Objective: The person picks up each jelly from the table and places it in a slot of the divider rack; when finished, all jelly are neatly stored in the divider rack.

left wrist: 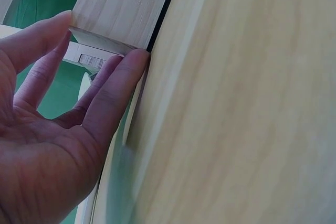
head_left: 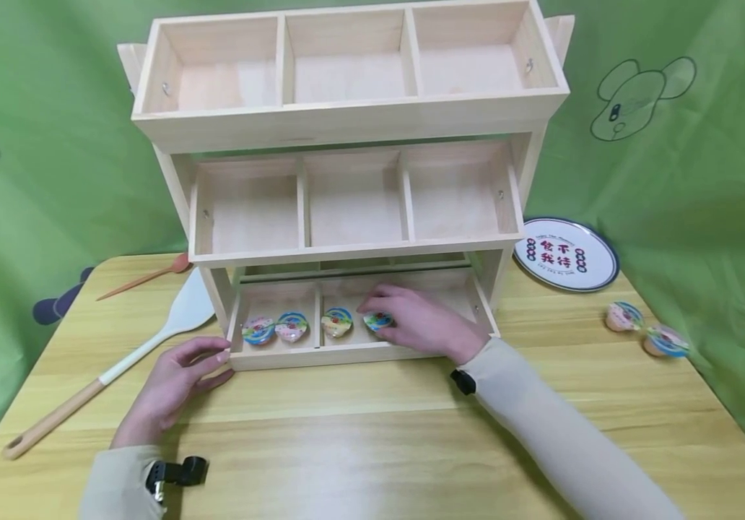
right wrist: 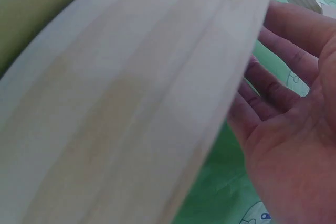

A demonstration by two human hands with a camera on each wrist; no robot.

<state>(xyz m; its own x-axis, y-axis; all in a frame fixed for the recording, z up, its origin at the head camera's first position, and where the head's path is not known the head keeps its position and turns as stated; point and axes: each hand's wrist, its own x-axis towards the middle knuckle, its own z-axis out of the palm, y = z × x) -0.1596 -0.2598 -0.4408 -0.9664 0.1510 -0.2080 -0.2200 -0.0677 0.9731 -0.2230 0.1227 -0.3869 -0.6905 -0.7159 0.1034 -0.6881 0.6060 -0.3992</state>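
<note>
In the head view, my right hand (head_left: 414, 318) reaches into the bottom drawer (head_left: 372, 354) of a pale wooden rack. Its thumb and fingers pinch a small jelly cup (head_left: 377, 321) in the middle compartment. Another jelly cup (head_left: 336, 322) sits just left of it; two more, a jelly cup (head_left: 291, 326) and a jelly cup (head_left: 258, 331), lie in the left compartment. My left hand (head_left: 177, 379) touches the drawer's front left corner with fairly straight fingers; the left wrist view shows fingertips (left wrist: 139, 59) against that end. In the right wrist view, the drawer front hides the right fingertips.
Above are a middle tray (head_left: 356, 249) and a top tray (head_left: 346, 126), each with three bare compartments. A white spatula (head_left: 187, 307) and an orange utensil (head_left: 151, 276) lie left. Right are an oval plate (head_left: 566, 253) and two jelly cups (head_left: 624, 316).
</note>
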